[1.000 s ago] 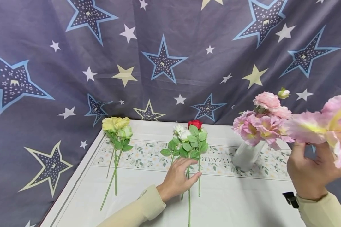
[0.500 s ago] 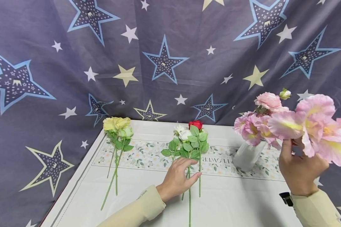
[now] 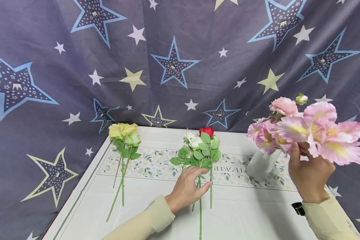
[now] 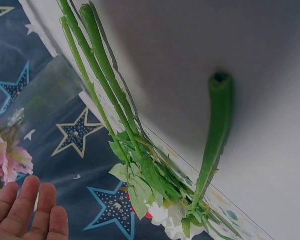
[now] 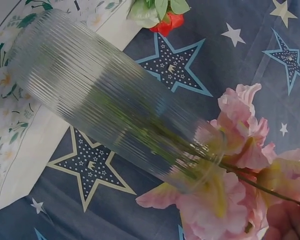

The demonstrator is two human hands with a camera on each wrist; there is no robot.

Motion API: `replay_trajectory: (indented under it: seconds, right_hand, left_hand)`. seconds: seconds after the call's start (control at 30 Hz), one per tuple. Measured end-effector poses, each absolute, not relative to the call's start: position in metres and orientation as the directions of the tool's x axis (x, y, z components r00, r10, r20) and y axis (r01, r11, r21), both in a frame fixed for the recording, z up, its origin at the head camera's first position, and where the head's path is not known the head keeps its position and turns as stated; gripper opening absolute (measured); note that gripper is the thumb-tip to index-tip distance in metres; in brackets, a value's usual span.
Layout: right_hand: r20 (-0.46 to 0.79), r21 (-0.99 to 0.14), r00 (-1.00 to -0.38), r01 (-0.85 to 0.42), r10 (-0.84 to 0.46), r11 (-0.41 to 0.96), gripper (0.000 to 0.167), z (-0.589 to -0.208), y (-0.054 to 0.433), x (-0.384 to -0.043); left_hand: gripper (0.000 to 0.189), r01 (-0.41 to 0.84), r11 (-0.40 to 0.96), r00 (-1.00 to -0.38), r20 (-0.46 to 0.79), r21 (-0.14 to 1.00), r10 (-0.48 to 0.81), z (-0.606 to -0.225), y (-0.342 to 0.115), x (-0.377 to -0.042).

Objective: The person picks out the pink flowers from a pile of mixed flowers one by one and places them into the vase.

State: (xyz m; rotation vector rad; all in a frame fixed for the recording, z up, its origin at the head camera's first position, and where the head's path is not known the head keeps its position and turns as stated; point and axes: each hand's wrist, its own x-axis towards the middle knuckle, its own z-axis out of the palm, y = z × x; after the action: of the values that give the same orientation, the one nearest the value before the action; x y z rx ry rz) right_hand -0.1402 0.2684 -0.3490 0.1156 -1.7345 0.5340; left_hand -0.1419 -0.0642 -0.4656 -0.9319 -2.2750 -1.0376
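Note:
My right hand (image 3: 310, 178) pinches the stem of a large pink-and-yellow artificial flower (image 3: 324, 128), held up at the right. In the right wrist view, that stem (image 5: 269, 191) runs from my fingertips to the mouth of a clear ribbed vase (image 5: 105, 95). Pink flowers (image 3: 265, 135) and a pale pink bloom (image 3: 283, 106) stand in the vase, their green stems showing through its wall. My left hand (image 3: 187, 190) is relaxed over the stems of white roses (image 3: 195, 141) and a red rose (image 3: 206, 131), its fingers loosely bent and holding nothing.
Yellow and pale green flowers (image 3: 123, 131) lie at the left of the white table (image 3: 150, 206). A leaf-printed runner (image 3: 156, 163) crosses the table's back part. Behind hangs a dark curtain (image 3: 180, 20) with stars.
My right hand has moved left with the pink flower, bringing it over the vase and its blooms. My left hand and the flowers on the table have stayed put.

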Motion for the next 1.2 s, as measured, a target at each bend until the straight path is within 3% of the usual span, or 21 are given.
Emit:
replay_trajectory:
  seconds: [0.57,0.83,1.03,1.2]
  right_hand:
    - [0.888,-0.324,-0.426,-0.312,0.173,0.893,0.014,-0.367,0.269,-0.156]
    - [0.83,-0.291,-0.55,-0.289,0.091,0.912,0.03,-0.375,0.272,-0.163]
    - [0.829,-0.249,-0.557,-0.283,0.053,0.926,0.03,-0.381,0.276,-0.168]
    - [0.878,-0.125,-0.478,-0.27,-0.02,0.955,0.039,-0.389,0.277,-0.167]
  left_hand:
    - [0.036,0.749,0.489,-0.645,0.662,0.447,0.383,-0.468,-0.064,-0.144]
    - [0.035,0.734,0.497,-0.665,0.637,0.463,0.389,-0.466,-0.063,-0.143]
    - [0.036,0.738,0.497,-0.66,0.643,0.457,0.389,-0.465,-0.063,-0.143]
    - [0.037,0.749,0.492,-0.644,0.661,0.443,0.386,-0.466,-0.063,-0.143]
